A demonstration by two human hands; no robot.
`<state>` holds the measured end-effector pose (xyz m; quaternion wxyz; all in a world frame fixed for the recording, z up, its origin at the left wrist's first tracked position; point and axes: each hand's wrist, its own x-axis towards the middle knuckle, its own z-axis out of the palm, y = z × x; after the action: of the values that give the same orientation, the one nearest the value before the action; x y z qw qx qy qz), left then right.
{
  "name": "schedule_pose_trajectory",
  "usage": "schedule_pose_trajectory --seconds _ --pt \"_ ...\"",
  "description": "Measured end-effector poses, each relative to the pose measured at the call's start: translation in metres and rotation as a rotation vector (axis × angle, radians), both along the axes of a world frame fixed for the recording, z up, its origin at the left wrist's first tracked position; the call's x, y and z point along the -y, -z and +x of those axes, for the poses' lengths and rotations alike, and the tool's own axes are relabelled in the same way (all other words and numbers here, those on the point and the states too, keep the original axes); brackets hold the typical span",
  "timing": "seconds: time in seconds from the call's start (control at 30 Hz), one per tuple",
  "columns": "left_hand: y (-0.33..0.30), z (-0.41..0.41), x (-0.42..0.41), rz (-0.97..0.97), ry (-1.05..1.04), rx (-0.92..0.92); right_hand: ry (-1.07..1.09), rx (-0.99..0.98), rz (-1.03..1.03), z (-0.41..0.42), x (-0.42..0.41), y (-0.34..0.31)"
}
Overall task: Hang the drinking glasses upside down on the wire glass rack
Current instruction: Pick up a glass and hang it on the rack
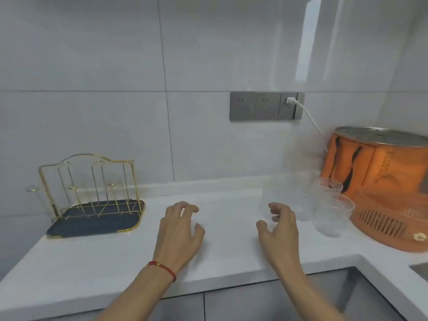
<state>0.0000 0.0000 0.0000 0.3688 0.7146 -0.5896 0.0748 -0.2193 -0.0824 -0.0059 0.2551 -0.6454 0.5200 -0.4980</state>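
A gold wire glass rack (92, 181) on a dark tray (76, 224) stands at the left of the white counter, with no glass on its prongs. Several clear drinking glasses (328, 212) stand upright in a cluster at the right, in front of an orange appliance. The nearest glass (272, 195) stands just beyond my right hand (279, 230), whose curled fingers are apart and close to it; I cannot tell whether they touch. My left hand (179, 230), with a red string on the wrist, hovers over the counter's middle, fingers spread and holding nothing.
An orange appliance (382, 186) with a metal lid fills the right corner, its white cable plugged into a grey wall socket strip (266, 106). The counter (115, 258) turns toward me at the right. Grey cabinet fronts lie below its front edge.
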Motion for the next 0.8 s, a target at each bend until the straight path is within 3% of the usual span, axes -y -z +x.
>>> schedule_pose_trajectory --seconds 0.2,0.57,0.7,0.8 --pt "0.029 -0.024 0.003 0.095 0.025 -0.048 0.062 0.057 0.275 -0.016 0.031 0.003" --pt "0.044 -0.02 0.008 0.064 0.039 0.019 0.385 -0.138 0.203 0.02 0.082 0.015" --pt "0.038 -0.019 0.005 -0.002 0.114 -0.123 0.139 -0.074 0.112 0.022 0.071 0.012" --pt "0.017 -0.022 0.006 -0.034 0.201 -0.422 -0.19 -0.025 0.015 0.037 0.044 0.006"
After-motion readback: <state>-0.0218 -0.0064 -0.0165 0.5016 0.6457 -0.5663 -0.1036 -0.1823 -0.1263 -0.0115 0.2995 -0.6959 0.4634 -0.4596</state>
